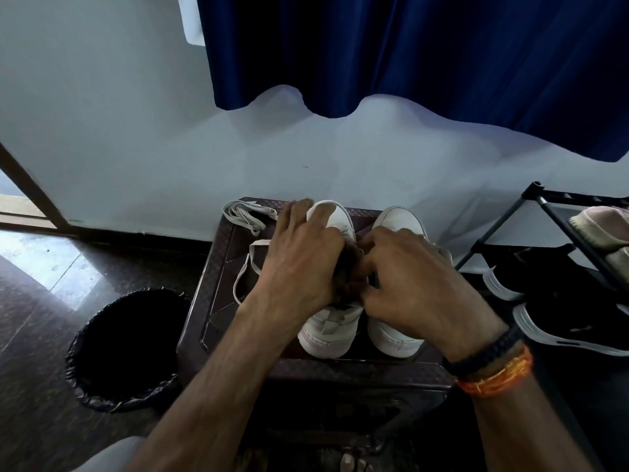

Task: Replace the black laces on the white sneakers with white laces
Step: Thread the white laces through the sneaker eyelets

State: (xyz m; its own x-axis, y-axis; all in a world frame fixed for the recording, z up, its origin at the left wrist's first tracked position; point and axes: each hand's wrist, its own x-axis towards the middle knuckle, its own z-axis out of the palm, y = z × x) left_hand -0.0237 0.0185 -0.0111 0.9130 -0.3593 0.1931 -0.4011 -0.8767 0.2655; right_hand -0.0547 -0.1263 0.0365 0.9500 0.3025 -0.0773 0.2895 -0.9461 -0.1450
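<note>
White sneakers (328, 321) stand paired on a dark tabletop (218, 267), spare white laces (245, 216) beside them. The left hand (303, 253) steadies one shoe; the right hand (405, 281) curls over the eyelets, its hold hidden. Limp, light lace likely handles best pinched near the tip.

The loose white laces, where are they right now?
In the head view, the white laces lie bundled at the stool's far left corner, just left of the left hand.
</note>
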